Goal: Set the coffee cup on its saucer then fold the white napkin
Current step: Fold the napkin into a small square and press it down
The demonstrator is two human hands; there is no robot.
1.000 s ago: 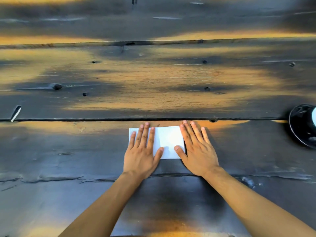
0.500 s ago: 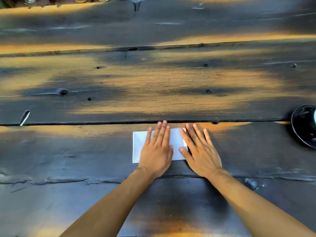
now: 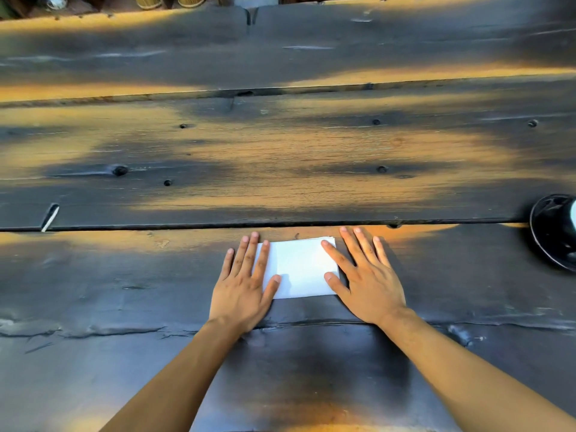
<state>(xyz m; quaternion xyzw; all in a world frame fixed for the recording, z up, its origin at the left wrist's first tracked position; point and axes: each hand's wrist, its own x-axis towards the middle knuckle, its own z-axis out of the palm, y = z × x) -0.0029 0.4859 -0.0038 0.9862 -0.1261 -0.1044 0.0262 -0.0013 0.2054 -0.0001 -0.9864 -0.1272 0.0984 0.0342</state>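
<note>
The white napkin [image 3: 300, 268] lies flat on the dark wooden table as a small folded rectangle, straight in front of me. My left hand [image 3: 244, 283] rests flat on its left edge, fingers spread. Over the right edge, my right hand [image 3: 363, 275] presses down flat, fingers apart. Neither hand grips anything. A black saucer [image 3: 550, 232] shows at the right frame edge, with a sliver of a white cup [image 3: 573, 215] on it, mostly cut off.
The table [image 3: 280, 151] is made of wide dark planks with gaps and knots. A small pale chip [image 3: 50, 217] sticks in the plank gap at far left. Beyond the far table edge, baskets or pots [image 3: 174, 0] stand on the ground.
My left hand slid right across the napkin, then back to its left edge. The napkin looks narrower now than a second ago. My right hand stayed at the right edge.
</note>
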